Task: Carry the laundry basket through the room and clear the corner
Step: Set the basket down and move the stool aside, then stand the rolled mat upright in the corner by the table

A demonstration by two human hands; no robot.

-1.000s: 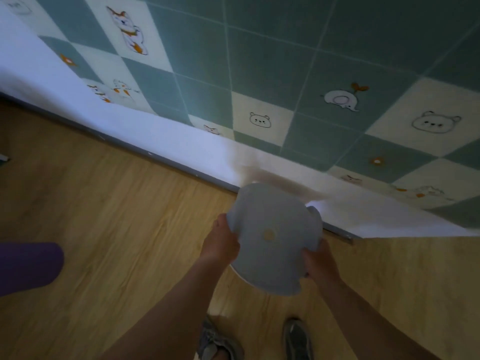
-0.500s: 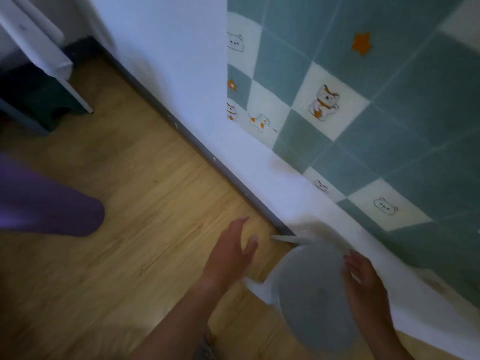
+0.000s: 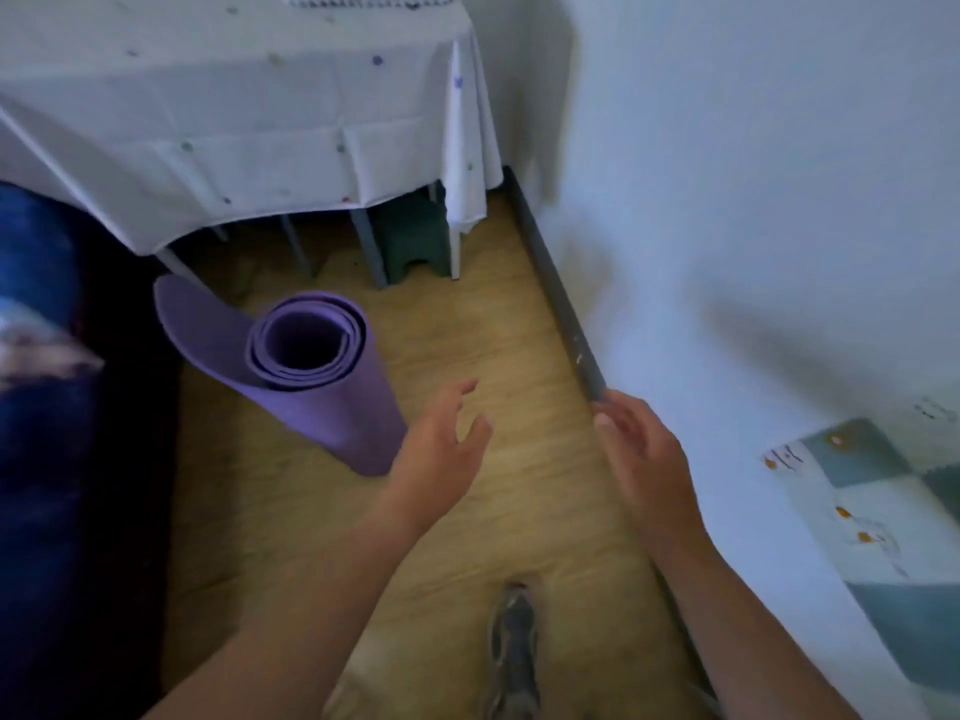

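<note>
Laundry basket: it is not showing anywhere in the head view, so its place cannot be told from here.
Containers: the rolled purple foam mat [image 3: 291,376] is standing left of centre on the light wooden plank floor [image 3: 498,356], its hollow core facing up and showing nothing inside.
Left hand: the left hand [image 3: 441,454] is hanging at frame centre with fingers spread and loosely curled, gripping nothing and touching nothing; it is sitting just right of the mat's lower end.
Right hand: the right hand [image 3: 641,459] is reaching out right of centre, fingers slack and apart, holding nothing; its fingertips are lying over the dark grey skirting strip [image 3: 550,293] in the picture, though contact cannot be told.
Arms: both bare forearms are rising from the bottom edge, angling inward toward the middle.
Foot: a grey shoe [image 3: 514,652] is showing at the bottom centre, on the floor.
Upper left: a table under a white dotted tablecloth [image 3: 249,122] is filling the corner, with a dark green stool [image 3: 413,236] sitting beneath it.
Right side: the plain white wall [image 3: 753,174] is running down, with teal-and-white checked panels [image 3: 883,511] at the lower right.
</note>
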